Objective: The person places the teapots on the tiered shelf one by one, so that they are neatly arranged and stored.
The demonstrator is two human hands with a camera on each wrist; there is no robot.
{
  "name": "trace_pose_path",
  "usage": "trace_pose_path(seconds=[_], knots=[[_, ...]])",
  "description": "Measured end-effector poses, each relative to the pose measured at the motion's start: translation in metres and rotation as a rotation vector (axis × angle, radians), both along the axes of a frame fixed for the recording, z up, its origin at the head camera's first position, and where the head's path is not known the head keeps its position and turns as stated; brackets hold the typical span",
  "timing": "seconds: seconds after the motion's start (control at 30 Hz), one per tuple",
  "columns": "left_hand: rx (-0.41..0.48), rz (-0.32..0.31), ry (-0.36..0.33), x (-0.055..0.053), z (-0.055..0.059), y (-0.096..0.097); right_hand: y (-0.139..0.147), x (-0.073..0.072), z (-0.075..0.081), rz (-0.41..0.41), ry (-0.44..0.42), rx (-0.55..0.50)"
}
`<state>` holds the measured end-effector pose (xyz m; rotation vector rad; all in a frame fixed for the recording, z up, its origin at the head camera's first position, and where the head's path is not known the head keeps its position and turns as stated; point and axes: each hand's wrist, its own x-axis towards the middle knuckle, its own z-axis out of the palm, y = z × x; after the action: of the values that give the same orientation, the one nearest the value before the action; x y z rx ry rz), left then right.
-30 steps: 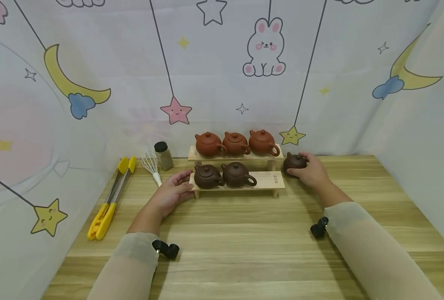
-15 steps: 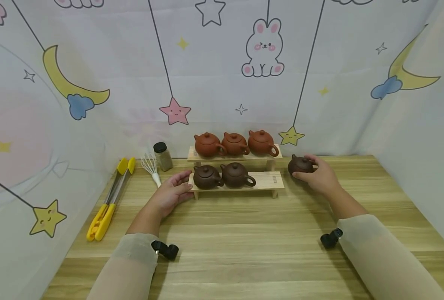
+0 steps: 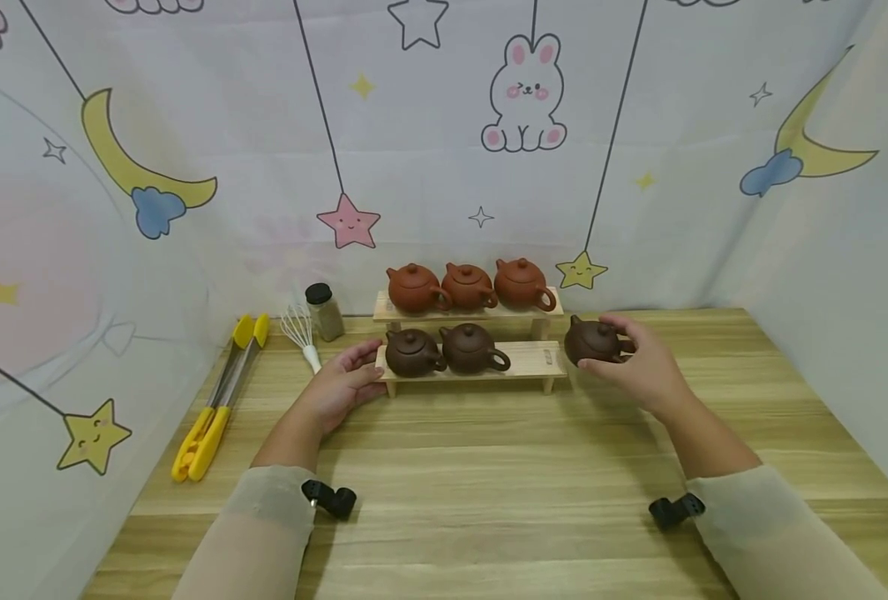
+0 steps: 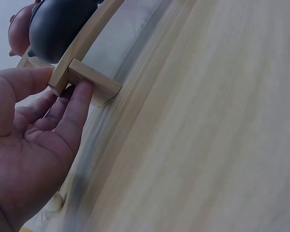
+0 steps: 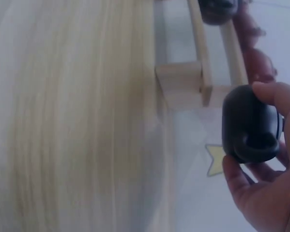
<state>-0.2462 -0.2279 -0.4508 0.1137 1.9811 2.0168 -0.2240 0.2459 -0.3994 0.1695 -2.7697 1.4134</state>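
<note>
In my right hand (image 3: 652, 371) is a dark brown teapot (image 3: 588, 340), gripped between thumb and fingers and raised above the table, just right of the two-tier wooden stand (image 3: 531, 358). The right wrist view shows its loop handle (image 5: 255, 150) near my fingers. My left hand (image 3: 339, 387) holds the left end of the lower tier, thumb at the board's edge and fingers beneath, beside a leg (image 4: 94, 79). Two dark brown teapots, one at the left (image 3: 412, 353) and one beside it (image 3: 471, 350), sit on that tier. Red-brown teapots (image 3: 468, 287) line the upper tier.
Left of the stand are a whisk (image 3: 301, 333), a jar with a black lid (image 3: 326, 312) and yellow-handled tongs (image 3: 222, 400). Behind the table (image 3: 444, 492) hangs a patterned white cloth (image 3: 429, 133).
My right hand first drew the dark teapot rightward, then brought it up and back left, toward the lower tier's right end. My left hand stays on the stand.
</note>
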Motion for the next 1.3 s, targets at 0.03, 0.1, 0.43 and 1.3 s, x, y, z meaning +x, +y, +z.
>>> trace_pose_path(seconds=[0.03,0.1,0.43,1.3], knots=[[0.002,-0.002,0.001,0.0,0.0,0.0,-0.003,0.002,0.001,0.009,0.004,-0.008],[0.006,-0.001,-0.001,0.0,0.001,0.0,-0.009,0.005,0.003,0.03,0.01,-0.02],[0.003,-0.009,0.003,0.001,0.002,0.0,-0.04,0.001,0.0,0.091,-0.004,-0.018],[-0.008,0.003,-0.006,-0.001,0.001,0.001,-0.08,-0.011,-0.002,0.074,0.011,0.08]])
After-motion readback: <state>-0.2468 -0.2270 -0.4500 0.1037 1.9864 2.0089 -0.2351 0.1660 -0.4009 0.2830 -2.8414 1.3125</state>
